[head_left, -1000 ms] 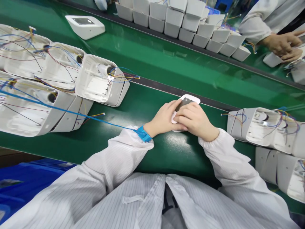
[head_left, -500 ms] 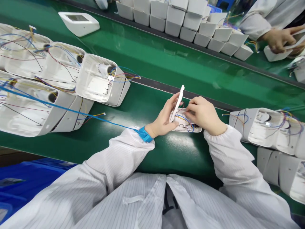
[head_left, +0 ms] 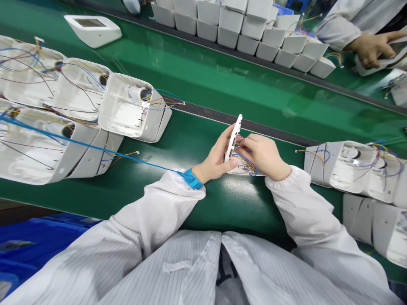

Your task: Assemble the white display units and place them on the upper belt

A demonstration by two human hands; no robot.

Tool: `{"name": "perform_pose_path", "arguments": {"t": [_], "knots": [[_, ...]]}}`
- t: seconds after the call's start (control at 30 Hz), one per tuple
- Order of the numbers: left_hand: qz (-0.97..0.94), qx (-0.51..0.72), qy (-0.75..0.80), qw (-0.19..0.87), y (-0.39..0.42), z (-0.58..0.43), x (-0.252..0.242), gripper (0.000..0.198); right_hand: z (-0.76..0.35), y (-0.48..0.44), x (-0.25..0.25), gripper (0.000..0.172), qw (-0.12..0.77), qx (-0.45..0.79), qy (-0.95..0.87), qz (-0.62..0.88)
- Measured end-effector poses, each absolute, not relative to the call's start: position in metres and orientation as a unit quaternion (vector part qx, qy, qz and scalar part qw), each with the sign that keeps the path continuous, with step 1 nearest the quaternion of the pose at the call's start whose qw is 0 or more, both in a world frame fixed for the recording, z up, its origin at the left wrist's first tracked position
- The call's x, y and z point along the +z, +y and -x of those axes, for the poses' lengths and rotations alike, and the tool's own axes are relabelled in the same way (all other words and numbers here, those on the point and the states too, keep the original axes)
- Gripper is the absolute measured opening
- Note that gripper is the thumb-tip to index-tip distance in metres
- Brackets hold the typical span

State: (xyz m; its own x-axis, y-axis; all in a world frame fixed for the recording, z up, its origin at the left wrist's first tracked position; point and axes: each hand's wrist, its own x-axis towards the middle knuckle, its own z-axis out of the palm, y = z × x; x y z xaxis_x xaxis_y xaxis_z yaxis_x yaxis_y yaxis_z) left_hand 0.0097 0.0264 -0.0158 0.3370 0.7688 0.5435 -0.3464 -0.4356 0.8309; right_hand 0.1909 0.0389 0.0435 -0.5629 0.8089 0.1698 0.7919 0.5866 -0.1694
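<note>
My left hand (head_left: 217, 159) is closed on a white plastic cover (head_left: 233, 139), held on edge and tilted, its inner side facing right. Below and right of the cover lies a white housing (head_left: 241, 170) on the green bench, with blue, yellow and red wires (head_left: 246, 161) looping out of it. My right hand (head_left: 265, 154) is at the inner side of the cover, fingers pinched together by thin dark red wires. Its fingertips are partly hidden, so what they grip cannot be made out. A blue wrist strap (head_left: 192, 178) with a cord circles my left wrist.
Open white housings (head_left: 127, 108) with loose wires stand stacked at left, and more housings (head_left: 348, 167) at right. Beyond a dark rail (head_left: 203, 111), a finished-looking white unit (head_left: 95, 31) lies on the belt. Across it a co-worker's hand (head_left: 370, 48) handles a white part.
My right hand has moved left, from over the housing to the cover's inner side. The cover has turned slightly more upright. The white unit on the belt has shifted left.
</note>
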Motion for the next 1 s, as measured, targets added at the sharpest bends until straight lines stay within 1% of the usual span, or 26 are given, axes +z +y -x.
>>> {"name": "perform_pose_path", "arguments": {"t": [0.1, 0.2, 0.53, 0.7, 0.83, 1.0], "knots": [[-0.644, 0.545, 0.176, 0.507, 0.026, -0.009, -0.017, 0.082, -0.192, 0.039, 0.040, 0.027, 0.172, 0.070, -0.877, 0.443], [-0.652, 0.527, 0.190, 0.511, 0.027, -0.009, -0.015, 0.084, -0.193, 0.039, 0.038, 0.025, 0.196, 0.086, -0.877, 0.430], [-0.656, 0.512, 0.208, 0.513, 0.028, -0.007, -0.011, 0.076, -0.195, 0.039, 0.035, 0.030, 0.203, 0.057, -0.888, 0.409], [-0.658, 0.512, 0.195, 0.516, 0.028, -0.006, -0.009, 0.072, -0.195, 0.038, 0.037, 0.038, 0.185, 0.036, -0.901, 0.390], [-0.668, 0.509, 0.192, 0.508, 0.028, -0.008, -0.005, 0.072, -0.195, 0.038, 0.039, 0.039, 0.176, 0.047, -0.904, 0.387], [-0.687, 0.509, 0.191, 0.482, 0.028, -0.009, -0.002, 0.069, -0.194, 0.038, 0.039, 0.041, 0.166, 0.031, -0.903, 0.396]]}}
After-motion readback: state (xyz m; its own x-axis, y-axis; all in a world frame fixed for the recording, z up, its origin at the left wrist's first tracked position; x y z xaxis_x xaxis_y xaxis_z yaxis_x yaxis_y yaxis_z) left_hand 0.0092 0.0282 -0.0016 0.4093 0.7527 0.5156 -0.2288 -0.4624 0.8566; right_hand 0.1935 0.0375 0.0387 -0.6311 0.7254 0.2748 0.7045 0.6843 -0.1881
